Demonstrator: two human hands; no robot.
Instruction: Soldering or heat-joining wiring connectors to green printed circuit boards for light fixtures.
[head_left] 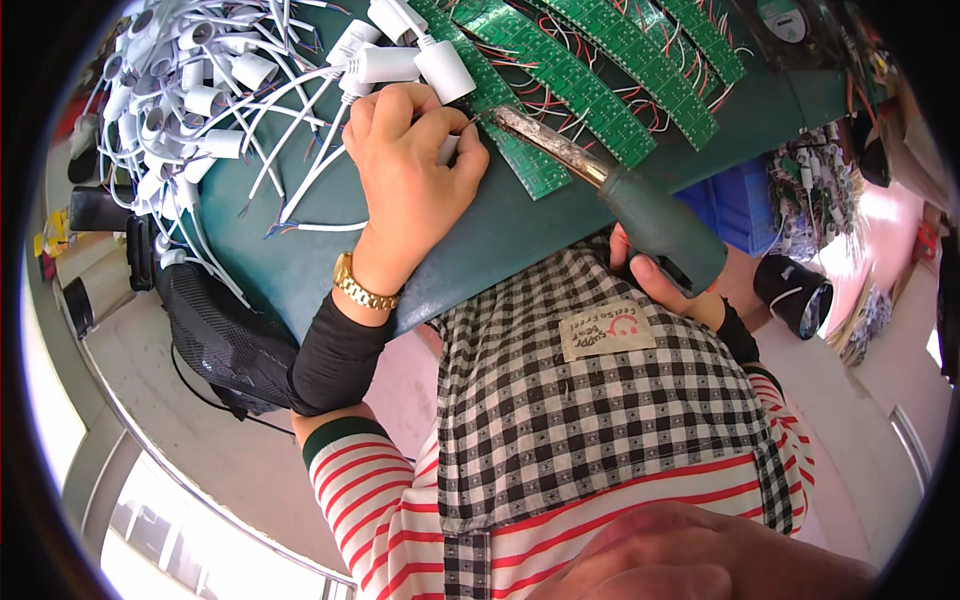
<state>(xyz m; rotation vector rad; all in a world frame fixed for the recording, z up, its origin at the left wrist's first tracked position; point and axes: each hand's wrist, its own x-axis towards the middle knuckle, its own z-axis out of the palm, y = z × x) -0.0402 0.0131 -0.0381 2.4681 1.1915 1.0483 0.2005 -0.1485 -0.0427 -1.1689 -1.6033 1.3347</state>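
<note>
Dark green tabletop (520,225), seen from above and crowded with parts. Nearest, checked apron (600,400) over a red-striped sleeve, forearms rising from the lower edge toward the work. Right hand (665,280) closed around the thick green grip of a soldering iron (600,175), held low on the handle, probably to keep fingers away from the hot metal, the scorched shaft angled up and left so its tip reaches the joint. Left hand (415,160), gold watch (362,288) at the wrist, curled with fingertips pinched on something small and white, seemingly a thin wire end, pressed against the near edge of a green circuit board strip (520,150), likely steadying it right where the iron tip lands. Just beyond the knuckles, white cylindrical plugs (440,65) on white leads, lying within easy reach of that hand. Farther left, a tangled heap of more white plugs and cables (190,90), bare wire ends trailing onto the green surface. Farther right, rows of green circuit boards (620,70) laid side by side with red and black wires between them. Off the far right edge, a black cylinder (795,290) and blue crate (740,200), well apart from the work.
</note>
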